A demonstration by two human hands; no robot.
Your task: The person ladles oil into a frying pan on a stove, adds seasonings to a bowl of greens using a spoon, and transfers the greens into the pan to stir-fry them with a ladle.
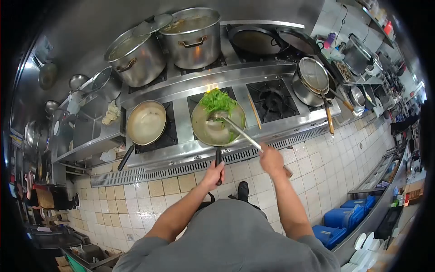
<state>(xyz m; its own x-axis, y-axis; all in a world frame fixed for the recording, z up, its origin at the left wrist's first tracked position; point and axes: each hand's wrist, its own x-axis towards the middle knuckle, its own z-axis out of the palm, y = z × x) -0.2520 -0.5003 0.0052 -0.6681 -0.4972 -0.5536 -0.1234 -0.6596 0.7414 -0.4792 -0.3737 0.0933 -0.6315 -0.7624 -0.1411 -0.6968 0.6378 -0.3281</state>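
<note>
My left hand (213,176) is closed around the black handle of a frying pan (204,130) on the middle front burner. Chopped leafy greens (217,101) are heaped at the pan's far side, and flames show just behind it. In my right hand (272,159) is the long handle of a ladle (244,134), held slantwise. The ladle's bowl is down in the pan, touching the near edge of the greens. To the left, a second frying pan (147,121) rests on the neighbouring burner with its handle toward me.
Two large stockpots (192,50) stand at the back left, woks (253,41) at the back right. A strainer (313,75) lies over a pot at right. A wooden stick (254,111) lies beside the bare burner (273,100). Blue bins (344,216) stand lower right; another person (43,198) is far left.
</note>
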